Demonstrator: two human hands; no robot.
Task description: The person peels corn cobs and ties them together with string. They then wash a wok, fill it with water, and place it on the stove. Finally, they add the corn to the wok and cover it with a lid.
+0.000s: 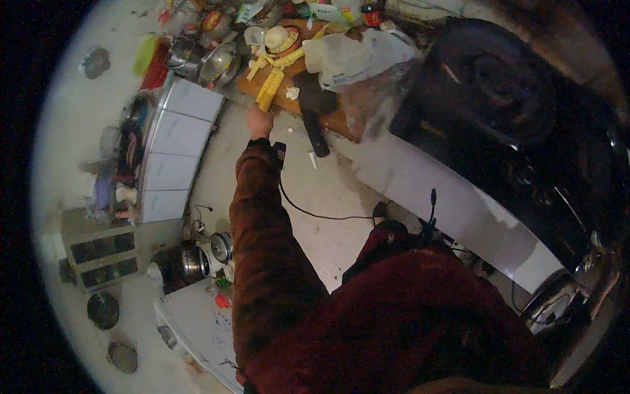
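My left hand [260,122] reaches out to the near edge of a wooden cutting board [251,86]. It meets the near end of a long yellow strip [271,88], apparently food. The fingers are blurred and partly hidden, so I cannot tell whether they grip it. A dark cleaver [315,106] lies to the right of the strip, its handle jutting past the board's edge. Between them sits a small white piece [292,93]. Behind the strip, a pale round lump [276,37] rests in an orange-rimmed bowl [294,47]. My right hand is out of view.
A translucent plastic bag [359,56] lies right of the bowl, near a black stove [472,118]. Metal bowls [219,64] stand on the left. A black cable [315,215] runs from my left wrist across above the floor [315,246]. A white-tiled counter side [172,157] bounds the left.
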